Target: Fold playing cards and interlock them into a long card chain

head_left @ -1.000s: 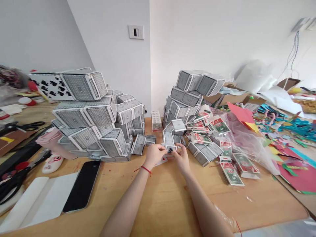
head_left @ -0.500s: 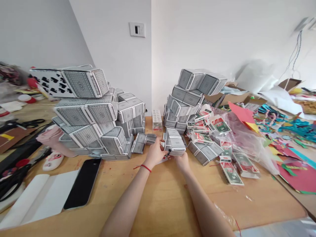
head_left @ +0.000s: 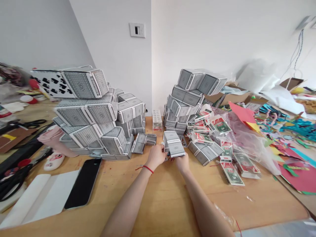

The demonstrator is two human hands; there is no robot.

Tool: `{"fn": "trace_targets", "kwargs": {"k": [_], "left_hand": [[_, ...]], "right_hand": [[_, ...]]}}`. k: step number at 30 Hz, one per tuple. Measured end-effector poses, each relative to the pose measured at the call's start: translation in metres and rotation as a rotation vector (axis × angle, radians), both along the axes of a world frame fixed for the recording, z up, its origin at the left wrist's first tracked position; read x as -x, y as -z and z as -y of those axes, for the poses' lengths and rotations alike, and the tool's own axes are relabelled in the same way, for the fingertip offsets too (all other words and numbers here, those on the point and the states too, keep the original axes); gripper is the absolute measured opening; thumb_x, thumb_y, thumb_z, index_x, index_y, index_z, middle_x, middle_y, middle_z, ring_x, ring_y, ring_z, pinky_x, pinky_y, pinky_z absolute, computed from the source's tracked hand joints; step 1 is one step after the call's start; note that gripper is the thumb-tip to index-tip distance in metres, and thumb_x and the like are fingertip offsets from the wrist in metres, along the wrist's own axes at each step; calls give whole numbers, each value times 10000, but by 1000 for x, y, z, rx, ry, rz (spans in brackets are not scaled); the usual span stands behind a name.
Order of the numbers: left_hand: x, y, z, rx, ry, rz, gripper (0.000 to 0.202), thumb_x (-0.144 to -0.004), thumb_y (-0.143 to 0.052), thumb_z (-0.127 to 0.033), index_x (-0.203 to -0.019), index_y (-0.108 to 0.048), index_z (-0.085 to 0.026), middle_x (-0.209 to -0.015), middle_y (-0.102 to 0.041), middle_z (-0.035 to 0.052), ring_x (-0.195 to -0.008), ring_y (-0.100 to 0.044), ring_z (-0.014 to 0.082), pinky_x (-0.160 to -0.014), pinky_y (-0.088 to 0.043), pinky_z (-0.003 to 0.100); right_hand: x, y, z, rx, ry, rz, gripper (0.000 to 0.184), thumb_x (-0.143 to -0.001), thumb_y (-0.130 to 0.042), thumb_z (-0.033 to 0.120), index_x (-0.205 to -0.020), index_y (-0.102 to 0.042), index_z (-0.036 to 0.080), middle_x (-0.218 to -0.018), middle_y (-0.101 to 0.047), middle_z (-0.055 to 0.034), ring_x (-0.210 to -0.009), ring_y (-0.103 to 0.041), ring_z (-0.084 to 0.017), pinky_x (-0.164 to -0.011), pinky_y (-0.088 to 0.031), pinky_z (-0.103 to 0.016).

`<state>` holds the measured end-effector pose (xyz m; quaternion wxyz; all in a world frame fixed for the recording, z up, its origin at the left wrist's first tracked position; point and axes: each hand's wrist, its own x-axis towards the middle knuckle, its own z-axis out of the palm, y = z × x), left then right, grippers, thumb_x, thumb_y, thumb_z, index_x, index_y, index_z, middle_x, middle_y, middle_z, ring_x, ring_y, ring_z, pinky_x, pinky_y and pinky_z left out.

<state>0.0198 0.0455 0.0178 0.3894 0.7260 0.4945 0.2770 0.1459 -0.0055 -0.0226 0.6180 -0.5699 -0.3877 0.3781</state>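
Between my hands is a box folded from grey-backed playing cards (head_left: pixel 174 143), its patterned top facing up. My left hand (head_left: pixel 157 155), with a red string at the wrist, has its fingers closed on the box's left near corner. At the near right end my right hand (head_left: pixel 182 162) grips the same box from below; most of its fingers are hidden under it. A smaller card box (head_left: pixel 139 143) lies left of my left hand. To the right of my right hand rests another joined card box (head_left: pixel 205 152).
A tall stack of card boxes (head_left: pixel 89 112) stands left, a second stack (head_left: pixel 185 98) right. Several red and green card packs (head_left: pixel 232 172) lie at the right beside plastic wrap (head_left: pixel 261 154). A phone (head_left: pixel 83 183), open notebook (head_left: pixel 49 194) and scissors (head_left: pixel 14 181) are at left.
The card box has tipped so that its top shows more and its near end less. My left hand's fingers have drawn back from the near end to the left side.
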Motion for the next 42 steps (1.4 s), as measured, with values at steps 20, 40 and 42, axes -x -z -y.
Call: {"fn": "trace_targets", "kwargs": {"k": [20, 40, 42], "left_hand": [[-4, -15, -3, 715, 64, 853, 366, -646, -614, -432, -831, -610, -116, -716, -660, 76, -577, -595, 163, -513, -443, 251], [28, -36, -17, 863, -40, 1045, 220, -719, -542, -368, -781, -504, -160, -688, -620, 43, -666, -630, 181, -717, -517, 410], [28, -37, -17, 863, -39, 1017, 266, -706, -560, -413, -794, -496, -170, -690, -620, 40, -675, -636, 192, -707, -517, 415]], "right_hand": [[12, -5, 1, 86, -348, -133, 211, -641, -532, 317, -528, -572, 143, -463, -600, -27, -378, -527, -122, -387, -410, -214], [-53, 0, -66, 299, 81, 990, 436, -678, -554, 193, -1107, -520, 119, -1134, -499, -161, -997, -516, -244, -802, -397, -296], [-54, 1, -67, 337, 93, 1022, 455, -686, -557, 194, -1130, -499, 117, -1145, -485, -166, -1001, -515, -245, -791, -398, -289]]}}
